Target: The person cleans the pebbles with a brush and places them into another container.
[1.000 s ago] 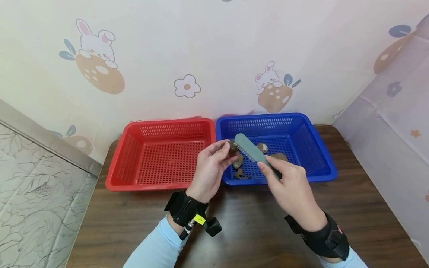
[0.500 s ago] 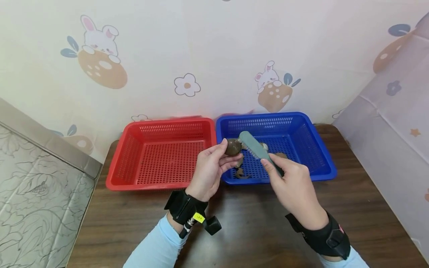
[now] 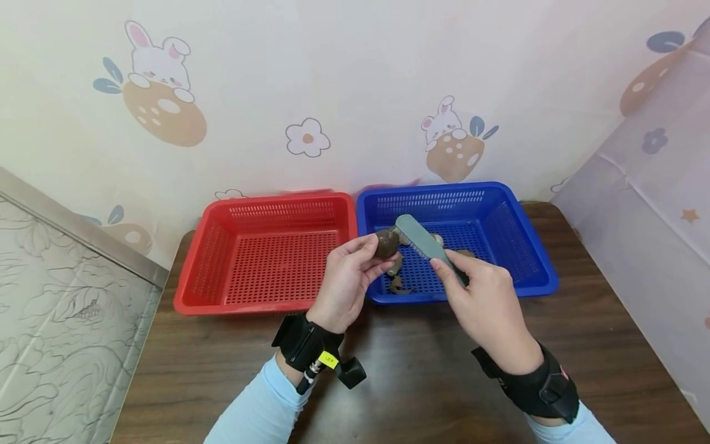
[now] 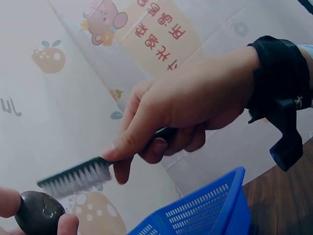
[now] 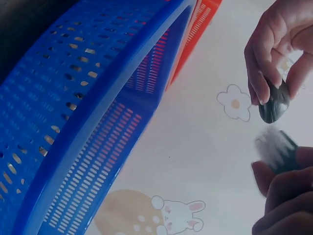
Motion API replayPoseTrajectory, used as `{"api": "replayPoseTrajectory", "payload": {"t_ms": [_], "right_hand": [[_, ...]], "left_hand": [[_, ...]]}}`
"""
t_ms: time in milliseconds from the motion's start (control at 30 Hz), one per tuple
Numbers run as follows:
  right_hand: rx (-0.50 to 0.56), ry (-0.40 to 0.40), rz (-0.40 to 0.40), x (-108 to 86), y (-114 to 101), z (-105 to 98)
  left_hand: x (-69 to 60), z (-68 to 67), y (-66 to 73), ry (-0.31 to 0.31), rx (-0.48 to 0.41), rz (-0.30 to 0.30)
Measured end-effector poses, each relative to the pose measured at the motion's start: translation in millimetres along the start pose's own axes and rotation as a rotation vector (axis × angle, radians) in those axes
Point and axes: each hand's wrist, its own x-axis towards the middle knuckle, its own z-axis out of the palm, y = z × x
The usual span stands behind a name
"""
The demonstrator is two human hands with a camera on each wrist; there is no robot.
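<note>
My left hand [image 3: 345,282] pinches a dark, smooth, rounded stone [image 3: 387,243] between thumb and fingers, above the left end of the blue basket. With my right hand [image 3: 484,302] I grip the handle of a green brush [image 3: 420,237], its head slanting up and left towards the stone. The brush's white bristles [image 4: 80,180] point down in the left wrist view, close beside the stone [image 4: 40,213]. A small gap shows between bristles and stone [image 5: 275,104] in the right wrist view. Several brownish stones [image 3: 395,265] lie in the basket, partly hidden by hands and brush.
The blue basket [image 3: 529,246] stands at the back right of the dark wooden table [image 3: 405,370]. Beside it on the left is a red basket [image 3: 191,271] with slotted walls. A printed cloth [image 3: 366,92] hangs behind both.
The brush head has shifted slightly right and up, off the stone's face to its right edge. More of the stone shows in my left hand, which has stayed in about the same place.
</note>
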Motion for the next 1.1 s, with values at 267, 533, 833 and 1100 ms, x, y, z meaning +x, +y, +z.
{"api": "replayPoseTrajectory", "payload": {"t_ms": [267,533,833,1100], "right_hand": [[0.013,-0.001,-0.069,1.1,-2.3,1.2],[0.046,0.065,-0.038,0.8,0.0,1.0],[0.036,0.006,-0.125,0.5,0.0,10.4],[0.094,0.034,-0.111,-1.3,1.6,10.1]], "left_hand": [[0.6,-2.5,0.1,0.001,0.012,0.017],[1.8,-3.2,2.5,-0.025,-0.096,0.000],[2.5,-4.1,4.2,-0.002,-0.128,-0.005],[1.7,-5.2,3.5,-0.017,-0.119,-0.011]]}}
